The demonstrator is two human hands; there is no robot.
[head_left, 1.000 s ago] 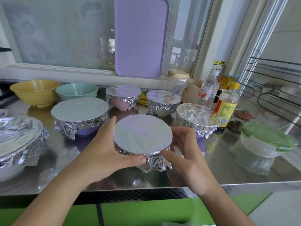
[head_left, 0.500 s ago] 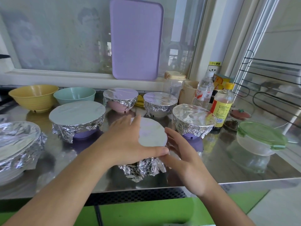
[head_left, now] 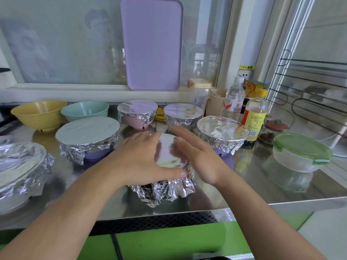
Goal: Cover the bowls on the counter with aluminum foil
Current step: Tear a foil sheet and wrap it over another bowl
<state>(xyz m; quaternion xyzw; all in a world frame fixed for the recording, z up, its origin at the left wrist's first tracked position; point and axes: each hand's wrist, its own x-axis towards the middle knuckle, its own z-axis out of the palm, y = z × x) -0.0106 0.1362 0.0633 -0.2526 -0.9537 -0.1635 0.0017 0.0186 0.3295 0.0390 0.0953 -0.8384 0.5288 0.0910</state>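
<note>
Steel counter (head_left: 281,188) runs under a window, with a purple tray (head_left: 152,44) leaning upright against the glass. Your left hand (head_left: 139,158) lies flat on the foil top of the near bowl (head_left: 169,184), fingers straight and spread, thumb pressing along the front rim where the foil folds down. Your right hand (head_left: 199,156) rests on the right side of the same top, fingers straight and slightly blurred, holding nothing. Crumpled foil hangs down round the front of this bowl, which stands close to the counter's front edge. Behind it stand four more covered bowls: a wide purple bowl (head_left: 88,139) to the left, a pink bowl (head_left: 137,115) and a fully wrapped bowl (head_left: 183,117) further back, and another purple bowl (head_left: 222,136) to the right, just beside your right hand. At the far left a large foil-covered dish (head_left: 20,169) is cut by the frame edge. Two bowls are uncovered at the back left, a yellow bowl (head_left: 39,114) and a teal bowl (head_left: 85,110), side by side. To the right stand a water bottle (head_left: 233,100), a yellow-capped bottle (head_left: 256,117) and a green-lidded container (head_left: 302,152).
</note>
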